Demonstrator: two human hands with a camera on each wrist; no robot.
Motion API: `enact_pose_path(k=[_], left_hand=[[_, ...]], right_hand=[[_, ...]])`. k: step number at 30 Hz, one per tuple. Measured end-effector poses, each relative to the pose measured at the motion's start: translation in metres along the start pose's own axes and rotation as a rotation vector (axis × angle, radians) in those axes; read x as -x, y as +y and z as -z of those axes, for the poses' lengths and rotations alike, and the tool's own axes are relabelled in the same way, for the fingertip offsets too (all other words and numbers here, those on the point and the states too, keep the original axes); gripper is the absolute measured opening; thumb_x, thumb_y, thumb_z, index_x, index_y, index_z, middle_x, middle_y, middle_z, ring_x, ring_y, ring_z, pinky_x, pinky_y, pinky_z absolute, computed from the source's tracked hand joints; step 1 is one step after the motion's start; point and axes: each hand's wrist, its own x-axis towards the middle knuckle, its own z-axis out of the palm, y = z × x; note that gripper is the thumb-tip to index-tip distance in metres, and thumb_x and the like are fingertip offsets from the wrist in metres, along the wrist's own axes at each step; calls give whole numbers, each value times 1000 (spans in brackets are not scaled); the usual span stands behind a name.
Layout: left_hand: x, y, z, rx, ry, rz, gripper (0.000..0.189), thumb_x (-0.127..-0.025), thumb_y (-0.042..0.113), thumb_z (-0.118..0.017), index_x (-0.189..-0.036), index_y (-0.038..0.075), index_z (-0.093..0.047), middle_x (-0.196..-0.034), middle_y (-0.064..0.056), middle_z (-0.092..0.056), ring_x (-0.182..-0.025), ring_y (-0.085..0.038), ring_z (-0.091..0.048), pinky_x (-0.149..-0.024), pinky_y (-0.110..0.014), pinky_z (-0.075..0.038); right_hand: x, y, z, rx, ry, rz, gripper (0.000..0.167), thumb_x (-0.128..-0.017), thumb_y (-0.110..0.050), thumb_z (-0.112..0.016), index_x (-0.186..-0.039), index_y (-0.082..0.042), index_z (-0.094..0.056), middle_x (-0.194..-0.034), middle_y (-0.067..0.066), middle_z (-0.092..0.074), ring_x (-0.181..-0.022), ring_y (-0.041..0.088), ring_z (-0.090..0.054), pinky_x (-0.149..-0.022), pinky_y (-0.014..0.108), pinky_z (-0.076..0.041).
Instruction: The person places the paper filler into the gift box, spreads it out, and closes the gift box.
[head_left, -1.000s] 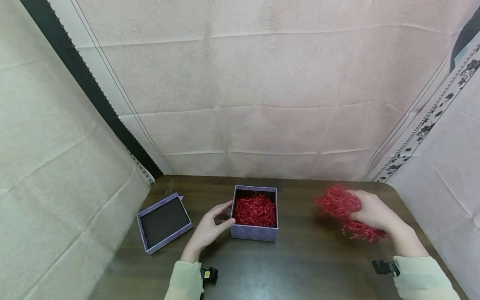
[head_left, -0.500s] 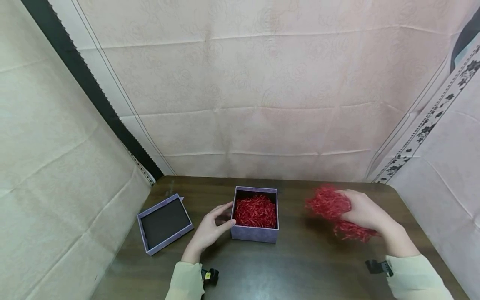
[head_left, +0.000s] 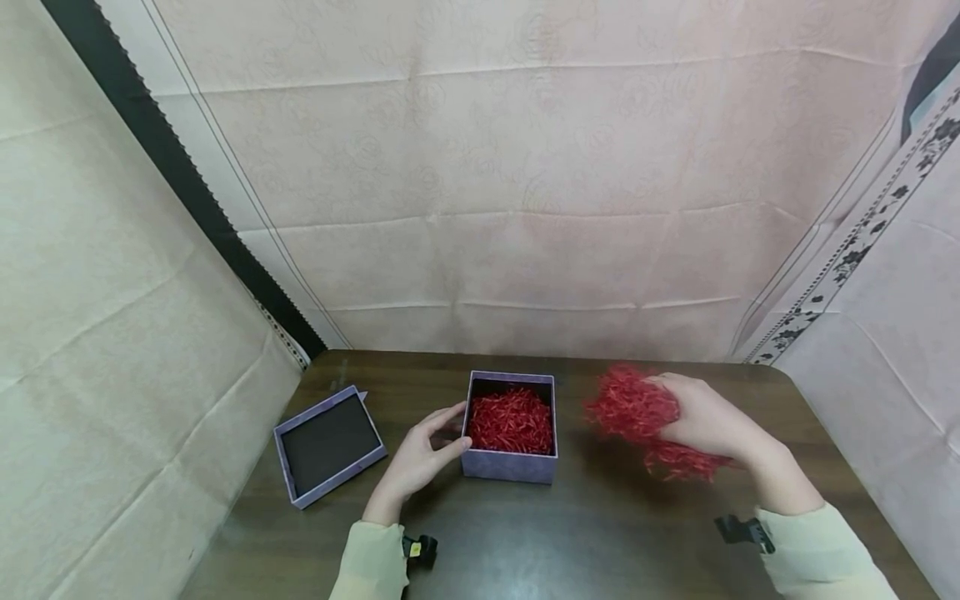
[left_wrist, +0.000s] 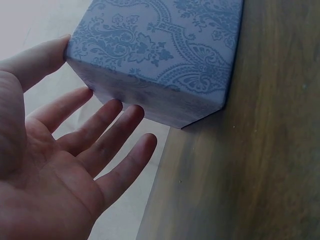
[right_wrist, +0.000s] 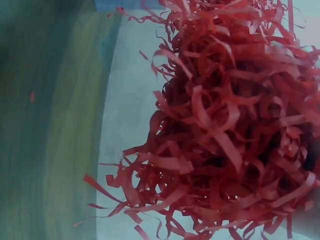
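In the head view my left hand (head_left: 420, 457) touches the left side of a purple box (head_left: 510, 467), thumb at its front corner. Fairly straight fingers meet the side of the patterned box (left_wrist: 150, 45) in the left wrist view. Red shredded paper (head_left: 512, 422) lies inside the box. To the right, my right hand (head_left: 703, 419) grips a loose bunch of red shredded paper (head_left: 633, 404) above the table. That bunch (right_wrist: 225, 110) fills much of the right wrist view and hides most of the fingers.
A purple box lid (head_left: 333, 446) lies on the brown wooden table (head_left: 555, 533) left of the left hand, its dark inside facing up. Pale cloth (head_left: 525, 208) hangs behind the table and along both sides.
My right hand has moved left toward the box, carrying the bunch of red shredded paper. The left hand, box and lid stay where they were.
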Motion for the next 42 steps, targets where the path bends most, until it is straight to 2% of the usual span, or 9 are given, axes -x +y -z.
enact_pose_path(k=[8, 16, 19, 28, 33, 38, 42], left_hand=[[0, 1, 0, 9, -6, -1, 63, -100, 27, -79, -158, 18, -56, -154, -6, -58, -125, -28, -65, -106, -51, -53], [0, 0, 0, 8, -11, -2, 63, -100, 28, -79, -158, 19, -56, -154, -6, -57, -126, -26, -65, -106, -51, -53], [-1, 0, 0, 6, -12, -2, 63, -100, 28, -79, -158, 19, -56, -154, -5, -57, -125, -26, -65, -106, -51, -53], [0, 0, 1, 2, -12, -7, 63, -100, 30, -79, -158, 19, -56, -153, -5, -58, -125, -26, -65, -106, -51, -53], [0, 0, 1, 12, -12, -8, 62, -100, 29, -79, -158, 19, -56, -153, -6, -58, -125, -28, -65, -106, -53, -52], [0, 0, 1, 13, -15, -4, 63, -100, 30, -78, -158, 19, -56, -154, -8, -57, -126, -30, -64, -106, -55, -52], [0, -1, 1, 6, -12, -5, 62, -101, 30, -78, -158, 19, -56, -154, -9, -58, -126, -31, -65, -106, -56, -52]], right_hand=[[-14, -16, -6, 11, -21, 49, 50, -81, -13, -89, -128, -22, -74, -113, -12, -72, -108, 13, -69, -96, 49, -58], [-33, -38, -13, -4, -51, 105, 44, -85, -24, -90, -126, -28, -75, -112, -14, -71, -106, 9, -68, -95, 47, -58], [-42, -46, -16, 1, -64, 131, 47, -83, -22, -91, -127, -26, -75, -115, -12, -71, -108, 11, -68, -96, 48, -58], [-70, -68, -27, 56, -160, 88, 65, -76, -11, -88, -139, -17, -71, -123, 0, -70, -113, 21, -67, -97, 50, -57], [-85, -77, -35, 69, -196, 100, 68, -74, -8, -87, -139, -16, -71, -123, 0, -70, -111, 19, -67, -95, 47, -58], [-98, -90, -44, 74, -246, 90, 64, -75, -9, -88, -136, -23, -73, -112, -5, -68, -99, 14, -65, -88, 43, -58], [-109, -99, -55, 118, -278, 93, 65, -76, -12, -88, -138, -22, -72, -118, -1, -69, -103, 17, -65, -89, 45, -58]])
